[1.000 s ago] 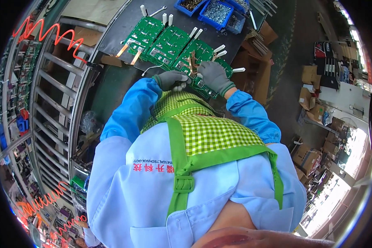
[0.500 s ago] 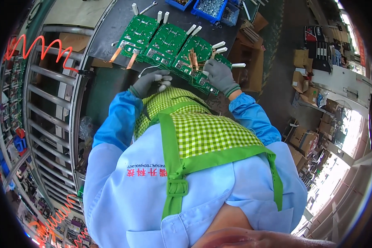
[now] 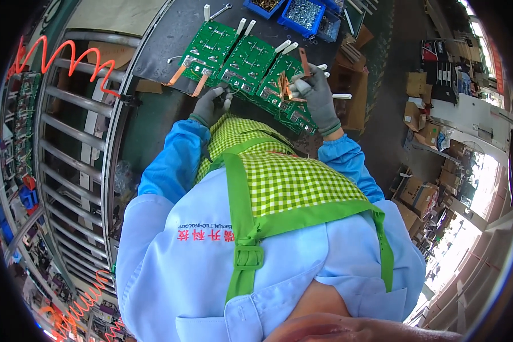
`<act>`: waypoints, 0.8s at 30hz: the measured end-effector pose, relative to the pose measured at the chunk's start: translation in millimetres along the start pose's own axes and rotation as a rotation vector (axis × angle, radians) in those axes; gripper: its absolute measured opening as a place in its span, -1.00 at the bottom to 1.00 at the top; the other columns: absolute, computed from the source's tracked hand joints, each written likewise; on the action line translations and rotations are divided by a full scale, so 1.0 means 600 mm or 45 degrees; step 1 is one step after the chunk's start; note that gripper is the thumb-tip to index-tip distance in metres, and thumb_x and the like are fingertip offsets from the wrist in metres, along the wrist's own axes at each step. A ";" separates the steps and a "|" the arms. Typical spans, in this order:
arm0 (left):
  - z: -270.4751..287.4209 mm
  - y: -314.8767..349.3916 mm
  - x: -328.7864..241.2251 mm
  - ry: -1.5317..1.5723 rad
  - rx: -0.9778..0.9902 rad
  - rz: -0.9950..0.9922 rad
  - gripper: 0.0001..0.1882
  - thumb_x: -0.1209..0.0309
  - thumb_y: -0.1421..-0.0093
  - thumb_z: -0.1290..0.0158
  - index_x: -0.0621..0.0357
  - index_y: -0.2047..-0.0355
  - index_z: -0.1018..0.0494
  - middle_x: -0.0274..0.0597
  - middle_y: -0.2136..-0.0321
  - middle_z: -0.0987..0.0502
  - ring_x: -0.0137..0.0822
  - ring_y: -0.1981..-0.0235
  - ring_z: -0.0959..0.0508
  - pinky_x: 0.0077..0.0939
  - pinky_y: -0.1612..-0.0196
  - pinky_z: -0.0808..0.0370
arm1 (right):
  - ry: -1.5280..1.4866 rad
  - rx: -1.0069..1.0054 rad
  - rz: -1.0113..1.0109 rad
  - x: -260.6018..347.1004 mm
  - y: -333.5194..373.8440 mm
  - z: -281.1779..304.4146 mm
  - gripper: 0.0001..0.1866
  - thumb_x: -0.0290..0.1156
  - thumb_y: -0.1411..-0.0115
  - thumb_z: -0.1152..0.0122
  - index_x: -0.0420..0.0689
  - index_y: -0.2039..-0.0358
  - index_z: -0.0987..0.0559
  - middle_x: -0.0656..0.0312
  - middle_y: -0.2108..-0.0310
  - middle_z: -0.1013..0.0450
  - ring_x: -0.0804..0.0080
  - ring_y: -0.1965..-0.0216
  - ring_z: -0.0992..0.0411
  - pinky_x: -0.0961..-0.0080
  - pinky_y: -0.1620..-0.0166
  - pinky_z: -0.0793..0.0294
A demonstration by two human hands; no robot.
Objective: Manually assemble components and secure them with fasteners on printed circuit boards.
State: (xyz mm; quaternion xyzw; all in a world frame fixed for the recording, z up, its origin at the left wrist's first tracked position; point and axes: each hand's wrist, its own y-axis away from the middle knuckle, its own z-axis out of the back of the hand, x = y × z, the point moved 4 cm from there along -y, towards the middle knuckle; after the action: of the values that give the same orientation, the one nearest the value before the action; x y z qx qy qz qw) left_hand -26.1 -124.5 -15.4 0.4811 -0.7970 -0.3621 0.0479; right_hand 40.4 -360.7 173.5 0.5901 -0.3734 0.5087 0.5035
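Several green circuit boards [image 3: 209, 45] lie side by side at the table's near edge. My gloved right hand [image 3: 320, 102] is over the right-hand boards, closed on a flat copper strip [image 3: 304, 61] that stands up from its fingers. Just left of that hand, a bundle of copper strips [image 3: 284, 86] lies on a board. My gloved left hand [image 3: 212, 106] is at the near edge of the boards, fingers curled; whatever is in them is hidden. Two copper strips [image 3: 200, 85] stick out from the leftmost board, close to the left hand.
White posts [image 3: 241, 26] stand along the boards' far side. A wrench [image 3: 221, 11] lies at the back of the dark table. Blue bins [image 3: 302, 16] of small metal parts sit at the far right. A roller rack [image 3: 77, 100] is on the left, a cardboard box [image 3: 347, 105] on the right.
My right hand has lifted slightly and now holds a copper strip upright. The left hand has moved right and up to the boards' edge. The whole view has shifted a little.
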 end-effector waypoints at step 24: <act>0.001 -0.042 -0.022 0.020 -0.030 -0.038 -0.81 0.45 -0.20 0.02 0.22 0.18 -0.36 -0.21 0.38 -0.46 -0.41 0.43 -0.48 -0.71 0.47 -0.50 | 0.447 0.231 0.040 -0.044 0.007 -0.132 -0.77 -0.35 -0.10 -0.15 -0.24 0.31 -0.46 0.22 0.39 -0.43 0.57 0.34 -0.39 0.59 0.25 -0.37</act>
State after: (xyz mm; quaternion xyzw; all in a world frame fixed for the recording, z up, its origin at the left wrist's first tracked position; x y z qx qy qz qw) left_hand -1.0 -120.3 -28.0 0.4951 -0.7851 -0.3682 0.0546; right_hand 13.5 -286.6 146.5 0.5293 -0.2417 0.6432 0.4976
